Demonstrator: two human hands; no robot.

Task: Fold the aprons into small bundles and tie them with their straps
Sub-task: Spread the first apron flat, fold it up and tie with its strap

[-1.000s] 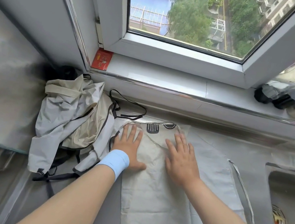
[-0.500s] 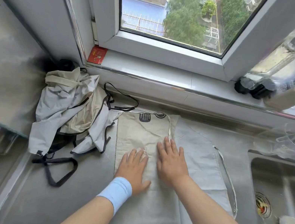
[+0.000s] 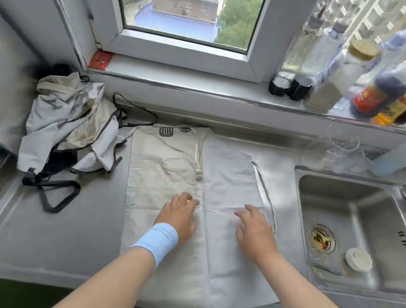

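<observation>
A beige-and-white apron (image 3: 167, 166) lies flat lengthwise on the steel counter, its left half folded over so the beige side faces up. A thin strap (image 3: 266, 195) trails along its right edge. My left hand (image 3: 178, 216), with a light blue wristband, rests on the apron near the fold line, fingers bent slightly. My right hand (image 3: 255, 229) lies on the white half, fingers spread and loosely curved. A crumpled heap of other aprons (image 3: 71, 127) with dark straps sits at the back left.
A steel sink (image 3: 362, 230) with a small white cup lies to the right. Bottles (image 3: 381, 87) crowd the window sill at the right, and a clear glass jug (image 3: 334, 155) stands by the sink. The counter's front edge (image 3: 38, 279) is near me.
Both hands have slid down the apron toward me, smoothing it. The right hand has moved apart from the left onto the white half. My view has pulled back and shifted right.
</observation>
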